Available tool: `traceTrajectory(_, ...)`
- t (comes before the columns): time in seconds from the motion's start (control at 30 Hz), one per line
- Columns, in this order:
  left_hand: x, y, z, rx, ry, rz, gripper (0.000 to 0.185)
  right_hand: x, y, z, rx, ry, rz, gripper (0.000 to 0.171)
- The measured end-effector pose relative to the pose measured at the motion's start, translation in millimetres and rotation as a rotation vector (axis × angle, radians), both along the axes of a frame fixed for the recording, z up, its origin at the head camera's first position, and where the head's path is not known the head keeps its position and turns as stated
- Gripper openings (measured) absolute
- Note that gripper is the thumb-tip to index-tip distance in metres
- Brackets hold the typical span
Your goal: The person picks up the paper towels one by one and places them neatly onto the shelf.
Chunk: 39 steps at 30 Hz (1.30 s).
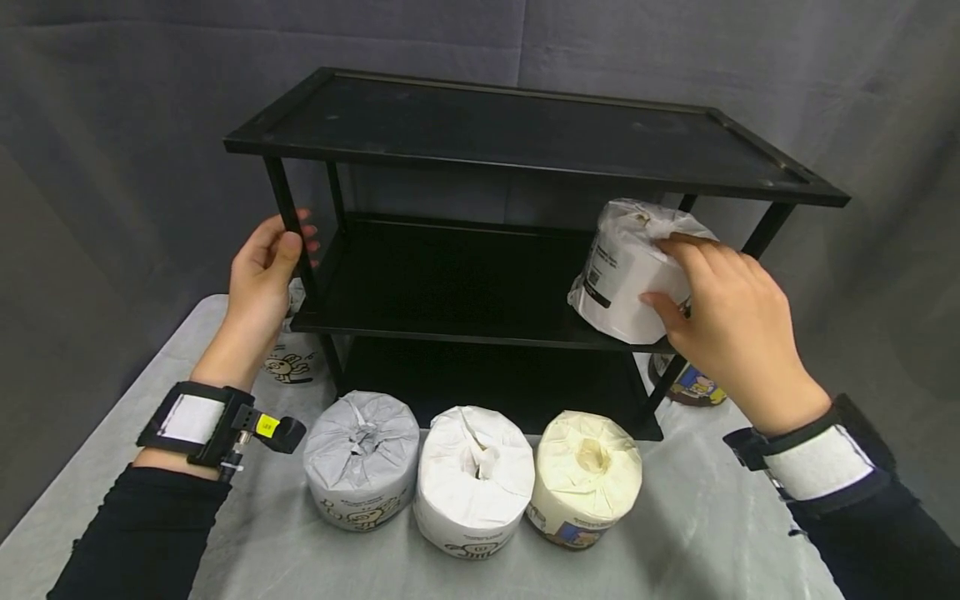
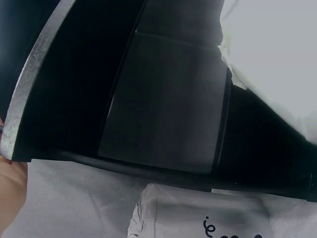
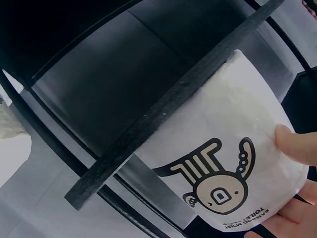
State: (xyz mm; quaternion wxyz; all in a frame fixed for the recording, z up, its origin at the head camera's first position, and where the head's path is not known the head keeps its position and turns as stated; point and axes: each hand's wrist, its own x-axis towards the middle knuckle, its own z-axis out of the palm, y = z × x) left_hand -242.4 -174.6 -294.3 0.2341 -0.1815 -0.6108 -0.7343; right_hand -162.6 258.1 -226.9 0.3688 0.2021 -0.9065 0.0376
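A black three-tier shelf rack stands on a cloth-covered table. My left hand grips its left front post, thumb in front and fingers behind. At the right end of the middle shelf, my right hand holds a white paper-wrapped toilet roll by its top and side. This roll is tilted and overlaps the shelf's front edge in the head view. The right wrist view shows a cartoon figure printed on the roll, with thumb and fingers on either side of it.
Three wrapped toilet rolls line up before the rack: a greyish one, a white one and a cream one. Another printed roll is partly hidden behind my left wrist. A colourful-labelled one stands beyond the right posts.
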Motion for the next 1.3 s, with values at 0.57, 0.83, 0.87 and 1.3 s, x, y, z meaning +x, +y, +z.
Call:
traceTrajectory(0.57, -0.1, -6, -3.3, -0.222, 0.013, 0.12, 0.032, -27.3, 3, -4.4, -0.014, -0.03, -0.011, 0.057)
traceTrajectory(0.83, -0.4, -4, -3.4, -0.222, 0.035, 0.124, 0.042, -40.3, 11, -7.4, -0.063, -0.08, -0.04, 0.058)
traceTrajectory(0.87, -0.4, -4, -3.5, -0.217, 0.037, 0.119, 0.043, -42.2, 12, -8.0, -0.07, -0.087, -0.043, 0.058)
traceTrajectory(1.3, -0.7, -1, -6.3, -0.181, 0.051, 0.128, 0.031, -52.7, 20, -11.2, -0.07, -0.123, -0.031, 0.06)
